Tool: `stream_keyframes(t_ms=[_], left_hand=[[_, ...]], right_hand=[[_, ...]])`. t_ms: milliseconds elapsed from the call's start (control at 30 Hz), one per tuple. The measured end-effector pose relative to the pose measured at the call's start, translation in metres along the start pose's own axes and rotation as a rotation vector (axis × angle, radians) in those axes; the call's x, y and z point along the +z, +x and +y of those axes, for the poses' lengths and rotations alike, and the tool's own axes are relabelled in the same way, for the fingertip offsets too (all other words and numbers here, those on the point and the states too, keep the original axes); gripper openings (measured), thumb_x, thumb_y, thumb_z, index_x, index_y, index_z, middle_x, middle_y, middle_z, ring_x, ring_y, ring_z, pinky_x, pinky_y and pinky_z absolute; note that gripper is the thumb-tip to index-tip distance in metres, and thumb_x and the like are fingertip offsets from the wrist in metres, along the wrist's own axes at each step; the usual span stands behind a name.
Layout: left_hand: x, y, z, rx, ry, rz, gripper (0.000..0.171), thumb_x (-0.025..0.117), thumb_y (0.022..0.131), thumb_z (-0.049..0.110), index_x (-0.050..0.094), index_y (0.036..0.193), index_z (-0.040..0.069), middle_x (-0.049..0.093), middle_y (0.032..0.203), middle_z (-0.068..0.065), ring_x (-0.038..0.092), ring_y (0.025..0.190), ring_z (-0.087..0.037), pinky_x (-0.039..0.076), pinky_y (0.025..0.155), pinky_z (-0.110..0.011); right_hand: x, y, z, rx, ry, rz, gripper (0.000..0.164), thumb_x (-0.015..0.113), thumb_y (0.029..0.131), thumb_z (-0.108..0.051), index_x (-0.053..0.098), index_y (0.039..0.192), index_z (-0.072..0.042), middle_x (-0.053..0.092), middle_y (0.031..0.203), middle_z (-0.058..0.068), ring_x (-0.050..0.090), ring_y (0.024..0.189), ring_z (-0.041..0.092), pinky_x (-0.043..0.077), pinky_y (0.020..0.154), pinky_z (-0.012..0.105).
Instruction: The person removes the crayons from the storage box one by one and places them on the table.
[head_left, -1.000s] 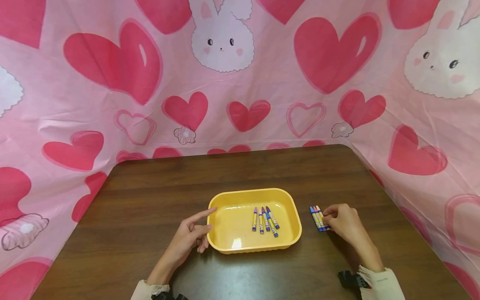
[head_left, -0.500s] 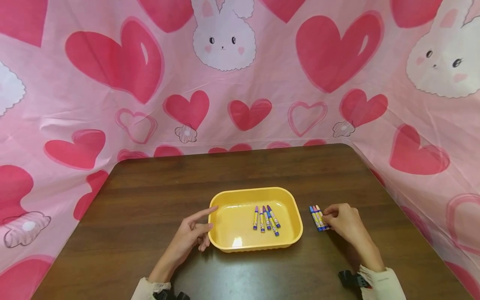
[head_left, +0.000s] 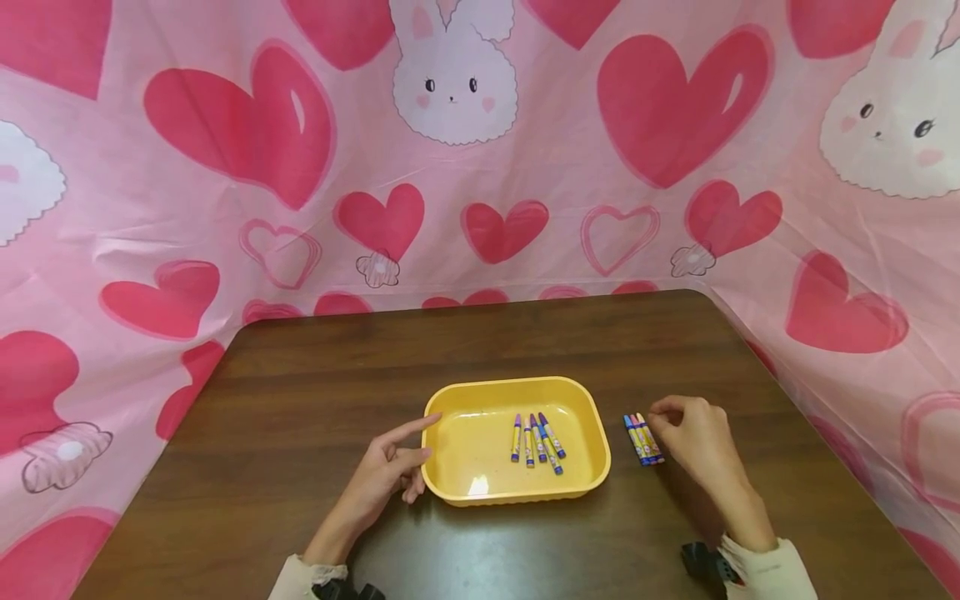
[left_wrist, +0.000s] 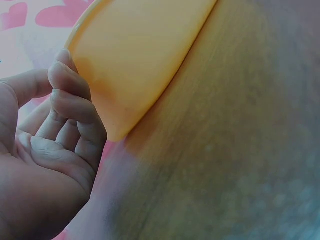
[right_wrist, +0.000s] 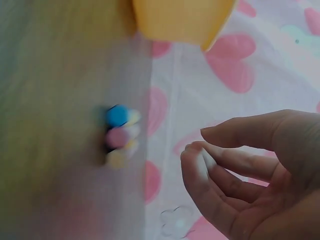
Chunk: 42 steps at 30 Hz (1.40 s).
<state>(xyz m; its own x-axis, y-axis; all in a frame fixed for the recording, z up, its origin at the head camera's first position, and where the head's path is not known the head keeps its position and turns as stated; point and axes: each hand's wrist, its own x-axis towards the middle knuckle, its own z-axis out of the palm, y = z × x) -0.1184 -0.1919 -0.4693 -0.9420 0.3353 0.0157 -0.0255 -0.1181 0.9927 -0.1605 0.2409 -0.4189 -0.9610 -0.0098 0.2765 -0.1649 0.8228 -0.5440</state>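
Note:
A yellow tray [head_left: 480, 479] sits on the table with several wax crayons [head_left: 529, 442] lying loosely together in its right half. My left hand [head_left: 372, 475] is at the tray's left side, index finger straight across the rim and thumb tip against the outer edge. To the right of the tray, blue, pink and yellow crayons [head_left: 643, 440] lie side by side on the wood; their coloured ends also show in the right wrist view. My right hand [head_left: 699, 442] hovers just beside them, fingers bent loosely, a small gap between thumb and index finger [right_wrist: 195, 167], holding nothing.
The brown wooden table [head_left: 337, 358] reaches back to a pink cloth [head_left: 555, 167] with hearts and rabbits, which also hangs along both sides. A dark wrist camera [head_left: 701, 560] is strapped at the right sleeve.
My right hand has lifted slightly off the row of crayons, uncovering them. The left hand stays at the tray's rim. The whole head view has shifted a little.

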Motion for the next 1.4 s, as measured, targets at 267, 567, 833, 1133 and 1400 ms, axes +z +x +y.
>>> stream_keyframes(t_ms=[267, 567, 833, 1133, 1400], left_hand=[[0.0, -0.002, 0.0, 0.007, -0.005, 0.0, 0.056, 0.059, 0.1, 0.009, 0.038, 0.148, -0.007, 0.063, 0.057, -0.002, 0.055, 0.046, -0.009, 0.046, 0.045, -0.02], [0.0, 0.0, -0.001, -0.005, 0.001, 0.003, 0.056, 0.059, 0.1, 0.011, 0.038, 0.149, -0.006, 0.063, 0.057, -0.001, 0.055, 0.046, -0.009, 0.046, 0.044, -0.02], [0.001, 0.0, 0.0, -0.008, 0.001, 0.007, 0.055, 0.059, 0.1, 0.012, 0.038, 0.149, -0.005, 0.063, 0.057, -0.001, 0.055, 0.046, -0.009, 0.046, 0.044, -0.02], [0.002, 0.001, 0.0, 0.001, 0.001, -0.002, 0.055, 0.059, 0.1, 0.011, 0.038, 0.149, -0.005, 0.063, 0.057, -0.001, 0.055, 0.046, -0.009, 0.046, 0.044, -0.02], [0.001, 0.0, -0.001, 0.006, -0.002, 0.001, 0.056, 0.06, 0.099, 0.011, 0.038, 0.148, -0.006, 0.063, 0.057, -0.001, 0.056, 0.046, -0.009, 0.046, 0.044, -0.02]], right_hand=[[-0.009, 0.003, -0.04, -0.104, 0.015, 0.042, 0.005, 0.072, 0.083, -0.004, 0.076, 0.086, -0.004, 0.07, 0.074, 0.002, 0.061, 0.067, 0.018, 0.05, 0.061, 0.036], [-0.004, 0.01, -0.073, -0.206, 0.011, -0.014, 0.006, 0.072, 0.081, 0.0, 0.075, 0.085, -0.002, 0.069, 0.072, 0.003, 0.061, 0.066, 0.017, 0.053, 0.062, 0.037], [0.009, 0.023, -0.099, -0.226, 0.017, -0.11, 0.007, 0.074, 0.082, 0.0, 0.075, 0.09, 0.0, 0.068, 0.075, 0.005, 0.058, 0.066, 0.017, 0.055, 0.062, 0.034], [0.037, 0.028, -0.106, -0.175, -0.001, -0.231, 0.013, 0.075, 0.083, -0.002, 0.075, 0.095, 0.001, 0.066, 0.077, 0.005, 0.055, 0.067, 0.018, 0.054, 0.063, 0.031], [0.072, 0.024, -0.103, -0.213, -0.098, -0.303, 0.007, 0.075, 0.082, -0.004, 0.069, 0.079, -0.003, 0.05, 0.063, -0.001, 0.046, 0.059, 0.016, 0.041, 0.055, 0.03]])
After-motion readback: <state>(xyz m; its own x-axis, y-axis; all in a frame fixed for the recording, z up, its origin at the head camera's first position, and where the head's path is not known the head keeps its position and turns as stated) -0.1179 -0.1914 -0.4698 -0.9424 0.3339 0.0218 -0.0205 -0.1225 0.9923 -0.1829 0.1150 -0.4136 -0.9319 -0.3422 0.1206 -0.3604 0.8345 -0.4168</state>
